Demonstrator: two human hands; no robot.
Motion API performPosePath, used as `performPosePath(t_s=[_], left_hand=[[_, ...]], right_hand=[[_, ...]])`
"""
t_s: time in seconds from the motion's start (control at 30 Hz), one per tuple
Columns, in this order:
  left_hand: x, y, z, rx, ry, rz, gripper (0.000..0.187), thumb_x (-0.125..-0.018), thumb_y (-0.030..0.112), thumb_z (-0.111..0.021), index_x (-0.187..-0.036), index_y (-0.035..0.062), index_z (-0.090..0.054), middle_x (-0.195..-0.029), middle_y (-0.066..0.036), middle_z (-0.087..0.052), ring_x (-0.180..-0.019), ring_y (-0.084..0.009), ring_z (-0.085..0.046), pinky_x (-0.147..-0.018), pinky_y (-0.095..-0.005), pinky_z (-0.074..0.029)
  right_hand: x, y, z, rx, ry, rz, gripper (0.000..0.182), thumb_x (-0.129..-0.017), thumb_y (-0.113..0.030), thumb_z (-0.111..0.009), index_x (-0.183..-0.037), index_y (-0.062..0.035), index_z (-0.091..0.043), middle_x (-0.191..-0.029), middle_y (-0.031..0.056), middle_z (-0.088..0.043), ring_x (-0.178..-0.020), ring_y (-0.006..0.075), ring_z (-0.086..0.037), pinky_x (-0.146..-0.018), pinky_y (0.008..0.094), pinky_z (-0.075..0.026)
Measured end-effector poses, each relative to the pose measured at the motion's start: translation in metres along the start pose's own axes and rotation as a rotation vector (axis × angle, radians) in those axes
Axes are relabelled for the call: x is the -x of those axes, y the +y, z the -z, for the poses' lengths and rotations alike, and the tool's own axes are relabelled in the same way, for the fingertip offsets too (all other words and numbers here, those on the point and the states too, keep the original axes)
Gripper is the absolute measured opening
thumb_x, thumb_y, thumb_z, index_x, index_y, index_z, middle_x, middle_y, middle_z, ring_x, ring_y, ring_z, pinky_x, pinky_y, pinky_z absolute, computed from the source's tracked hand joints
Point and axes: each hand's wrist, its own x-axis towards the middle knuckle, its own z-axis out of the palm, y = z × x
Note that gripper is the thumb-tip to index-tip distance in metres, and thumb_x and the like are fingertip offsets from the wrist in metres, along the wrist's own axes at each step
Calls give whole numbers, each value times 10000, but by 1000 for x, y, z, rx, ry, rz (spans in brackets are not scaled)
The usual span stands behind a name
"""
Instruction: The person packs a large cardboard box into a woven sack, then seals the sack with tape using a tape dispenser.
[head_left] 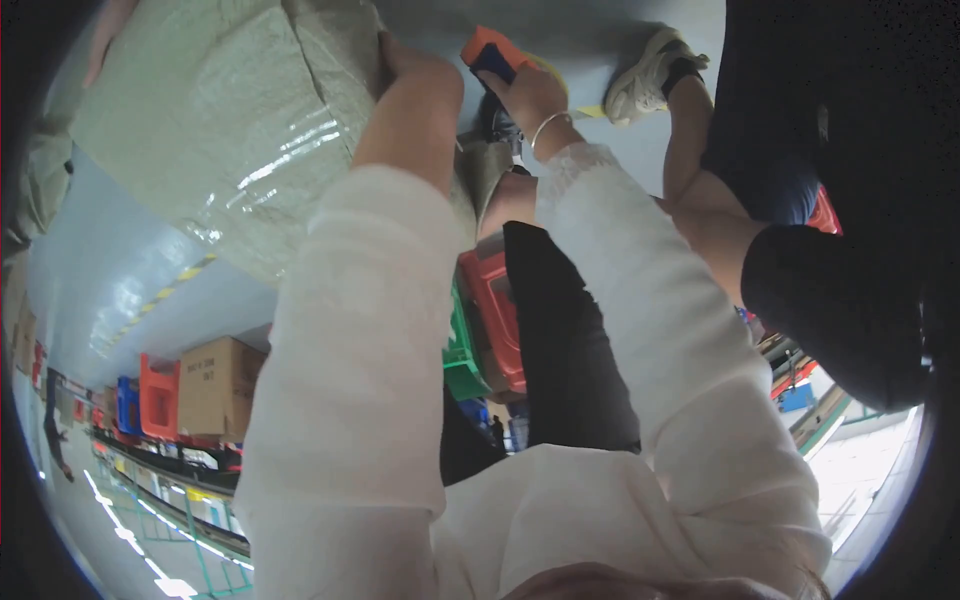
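Observation:
A large pale woven plastic sack [210,110] with a shiny surface fills the upper left. My left hand [393,55] is at the sack's right edge, touching it. Its fingers are hidden behind the sack, so their grip does not show. My right hand [530,98], with a bracelet [550,122] at the wrist, is closed around an orange and dark blue object [490,52]. What kind of object this is cannot be made out. It is held beside the sack, above the grey floor.
Another person's arm [102,42] reaches the sack at the far left. Someone's leg and pale sneaker [645,80] are close on the right. Red [497,310] and green [462,350] plastic bins are beneath my arms. A cardboard box [218,388] stands at lower left.

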Motion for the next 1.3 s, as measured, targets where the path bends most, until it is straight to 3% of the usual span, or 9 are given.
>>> performPosePath(t_s=[0.1,0.2,0.4,0.5,0.6,0.7,0.8,1.0,1.3], left_hand=[[-12,-9,0,474,255,0,523,-853,451,-342,-1340,264,-297,-1402,59,-260,-1301,-158,-213,-1020,-346,-206],[15,-3,0,47,230,-60,577,-841,538,-272,-1347,264,-314,-1397,46,-308,-1335,-161,-156,-1041,-439,-42],[46,-3,-8,21,69,-90,611,-833,516,-293,-1387,291,-166,-1454,55,-113,-1352,-199,-10,-1067,-433,-27],[68,-10,5,-34,131,-184,563,-825,431,-310,-1367,305,-219,-1425,55,-196,-1331,-192,-121,-1041,-409,-120],[68,-19,-44,-333,249,-229,434,-902,347,-211,-1327,343,-298,-1327,71,-389,-1259,-140,-298,-974,-340,-160],[62,-40,-93,-210,1025,-499,296,-894,396,-368,-1023,261,-599,-1054,1,-601,-1156,-211,-438,-1039,-360,-176],[93,-37,-126,175,1391,-387,404,-902,357,-418,-1222,112,-447,-1309,-43,-381,-1268,-197,-295,-1078,-362,-177],[68,5,-208,604,1325,38,546,-878,426,-374,-1357,174,-302,-1405,-96,-288,-1259,-254,-328,-976,-426,-292],[70,25,-208,876,1328,-92,586,-901,356,-352,-1383,79,-168,-1433,-169,-153,-1306,-333,-201,-1055,-473,-177]], right_hand=[[27,-9,-4,-438,84,-59,667,-710,-713,-387,-749,-67,-552,-683,84,-596,-686,277,-570,-581,335,-396],[42,-10,9,-581,214,-16,673,-717,-687,-413,-815,-35,-542,-767,147,-613,-776,348,-574,-637,376,-404],[95,-4,49,-490,269,134,629,-729,-684,-442,-770,-58,-492,-693,83,-541,-693,289,-556,-595,361,-400],[118,13,73,-545,182,68,580,-721,-637,-494,-828,-70,-550,-718,57,-576,-720,223,-550,-661,292,-393],[137,29,49,-418,472,507,478,-759,-561,-536,-769,-84,-562,-655,62,-531,-654,209,-484,-652,299,-376],[153,14,43,-592,217,167,438,-769,-534,-543,-845,-108,-611,-714,21,-569,-700,147,-512,-689,260,-386],[169,2,45,-742,87,23,504,-781,-545,-530,-947,-75,-610,-814,50,-614,-765,153,-560,-727,255,-422],[172,-12,42,-697,243,81,440,-787,-483,-564,-908,-62,-605,-795,72,-622,-754,176,-575,-710,294,-421],[202,-59,94,-710,236,287,419,-783,-442,-585,-976,-70,-576,-840,29,-609,-783,146,-551,-724,261,-417]])
